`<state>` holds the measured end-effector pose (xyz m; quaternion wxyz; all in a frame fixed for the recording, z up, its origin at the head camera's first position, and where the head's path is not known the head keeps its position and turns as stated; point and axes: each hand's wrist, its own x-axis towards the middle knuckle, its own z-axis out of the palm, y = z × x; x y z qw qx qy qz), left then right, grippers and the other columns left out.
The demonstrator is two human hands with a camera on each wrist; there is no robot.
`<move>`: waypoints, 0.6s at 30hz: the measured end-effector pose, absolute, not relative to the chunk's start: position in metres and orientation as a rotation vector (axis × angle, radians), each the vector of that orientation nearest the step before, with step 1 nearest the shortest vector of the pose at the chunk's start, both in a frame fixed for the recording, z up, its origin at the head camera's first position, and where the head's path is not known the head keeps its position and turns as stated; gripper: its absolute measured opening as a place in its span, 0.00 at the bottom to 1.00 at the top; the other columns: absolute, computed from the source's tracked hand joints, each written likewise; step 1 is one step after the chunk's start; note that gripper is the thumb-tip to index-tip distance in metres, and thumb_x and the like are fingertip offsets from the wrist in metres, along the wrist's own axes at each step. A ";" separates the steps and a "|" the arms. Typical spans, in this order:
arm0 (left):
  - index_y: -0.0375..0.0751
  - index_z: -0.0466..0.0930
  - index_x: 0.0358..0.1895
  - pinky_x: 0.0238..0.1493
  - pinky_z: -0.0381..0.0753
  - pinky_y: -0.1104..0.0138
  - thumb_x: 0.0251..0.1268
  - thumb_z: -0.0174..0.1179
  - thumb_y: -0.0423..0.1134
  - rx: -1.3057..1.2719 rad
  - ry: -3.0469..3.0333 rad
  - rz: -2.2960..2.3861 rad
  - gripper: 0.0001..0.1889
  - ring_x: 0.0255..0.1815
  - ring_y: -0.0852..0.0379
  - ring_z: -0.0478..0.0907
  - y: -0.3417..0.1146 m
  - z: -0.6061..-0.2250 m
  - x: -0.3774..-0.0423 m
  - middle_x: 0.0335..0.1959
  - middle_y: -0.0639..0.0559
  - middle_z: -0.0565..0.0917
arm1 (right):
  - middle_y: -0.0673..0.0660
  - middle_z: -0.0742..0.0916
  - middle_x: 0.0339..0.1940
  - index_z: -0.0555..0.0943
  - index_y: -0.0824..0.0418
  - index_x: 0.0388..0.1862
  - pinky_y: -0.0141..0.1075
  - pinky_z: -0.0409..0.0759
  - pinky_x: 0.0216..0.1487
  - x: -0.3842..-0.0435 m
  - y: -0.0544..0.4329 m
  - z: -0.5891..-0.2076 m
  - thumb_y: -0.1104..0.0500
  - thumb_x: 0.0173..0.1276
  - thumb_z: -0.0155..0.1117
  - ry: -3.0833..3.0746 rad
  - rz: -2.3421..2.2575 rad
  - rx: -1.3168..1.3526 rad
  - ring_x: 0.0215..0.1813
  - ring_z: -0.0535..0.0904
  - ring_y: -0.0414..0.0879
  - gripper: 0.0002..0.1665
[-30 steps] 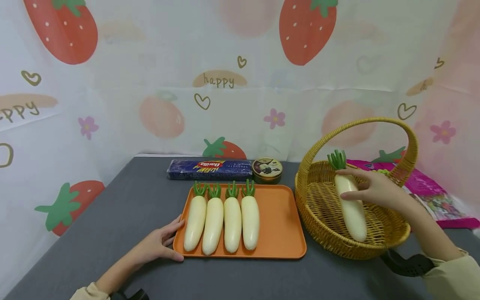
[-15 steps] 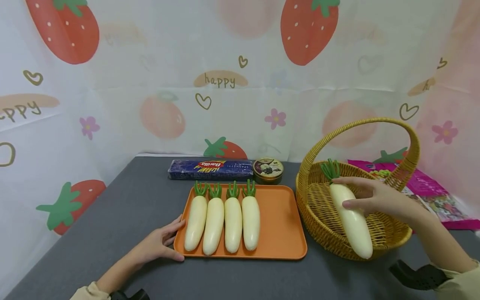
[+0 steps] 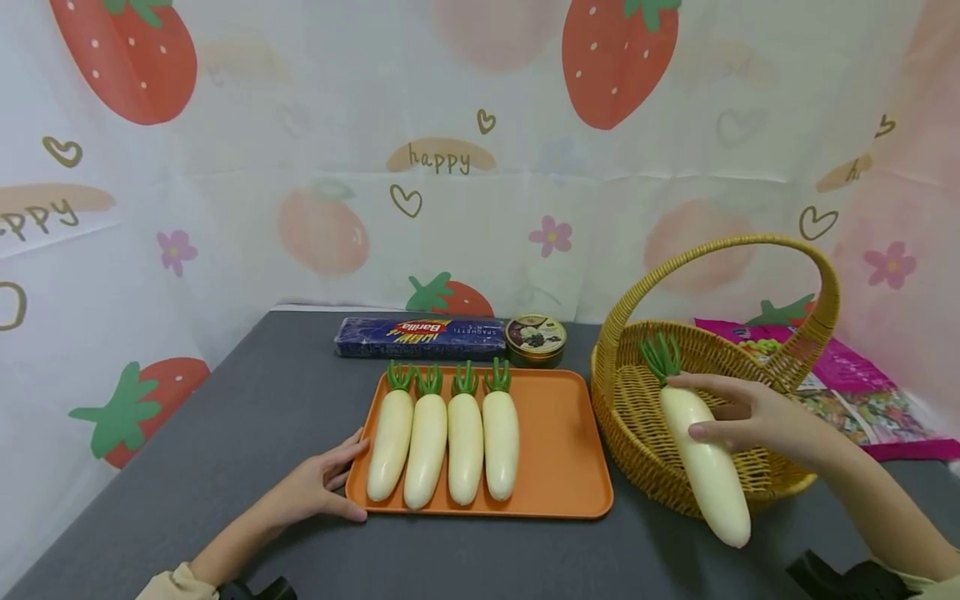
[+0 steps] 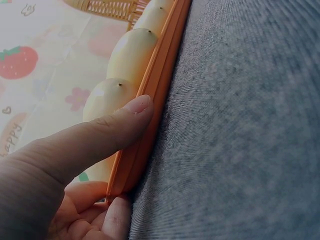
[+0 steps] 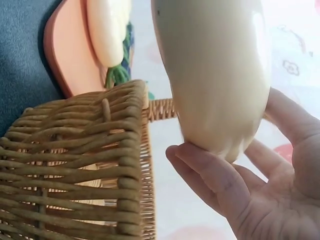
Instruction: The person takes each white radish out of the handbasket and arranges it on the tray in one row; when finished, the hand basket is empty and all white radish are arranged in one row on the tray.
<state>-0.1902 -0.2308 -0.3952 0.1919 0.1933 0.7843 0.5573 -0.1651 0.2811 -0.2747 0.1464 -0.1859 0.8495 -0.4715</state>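
Note:
My right hand (image 3: 757,417) grips a white radish (image 3: 705,467) between thumb and fingers, over the front of the wicker basket (image 3: 637,442). The radish tilts, its green stalks toward the back and its tip past the front rim. In the right wrist view, the radish (image 5: 215,65) hangs apart from the basket rim (image 5: 132,150). My left hand (image 3: 318,483) holds the near left corner of an orange tray (image 3: 562,450); the left wrist view has its thumb (image 4: 105,132) against the tray wall (image 4: 150,110). Several radishes (image 3: 465,450) lie side by side on the tray's left part.
Behind the tray are a blue spaghetti pack (image 3: 420,337) and a round tin (image 3: 536,340). A pink printed bag (image 3: 870,392) lies behind and right of the basket. The basket's tall handle (image 3: 720,246) arches above it. A patterned cloth (image 3: 480,233) hangs behind the grey table (image 3: 262,400).
My right hand has brought the radish from inside the basket toward me, so its tip now passes the front rim. The left hand and the tray have stayed in place.

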 end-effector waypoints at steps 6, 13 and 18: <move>0.26 0.46 0.67 0.59 0.59 0.64 0.43 0.70 0.34 0.539 2.182 1.576 0.50 0.67 0.44 0.39 -0.231 -0.397 -0.190 0.69 0.35 0.38 | 0.67 0.59 0.66 0.62 0.59 0.67 0.46 0.77 0.38 -0.159 0.281 -0.267 0.62 0.65 0.56 2.438 -1.370 -0.583 0.51 0.73 0.53 0.31; 0.26 0.47 0.67 0.59 0.60 0.62 0.43 0.71 0.35 0.509 2.207 1.550 0.50 0.67 0.43 0.40 -0.230 -0.396 -0.191 0.69 0.35 0.39 | 0.69 0.60 0.65 0.64 0.58 0.66 0.45 0.79 0.37 -0.149 0.273 -0.265 0.63 0.64 0.57 2.442 -1.369 -0.649 0.52 0.74 0.49 0.31; 0.27 0.47 0.67 0.59 0.59 0.62 0.42 0.71 0.36 0.508 2.224 1.539 0.50 0.67 0.44 0.40 -0.230 -0.394 -0.191 0.69 0.35 0.39 | 0.59 0.66 0.64 0.66 0.56 0.65 0.43 0.79 0.36 -0.141 0.265 -0.263 0.64 0.63 0.58 2.510 -1.364 -0.743 0.53 0.73 0.49 0.30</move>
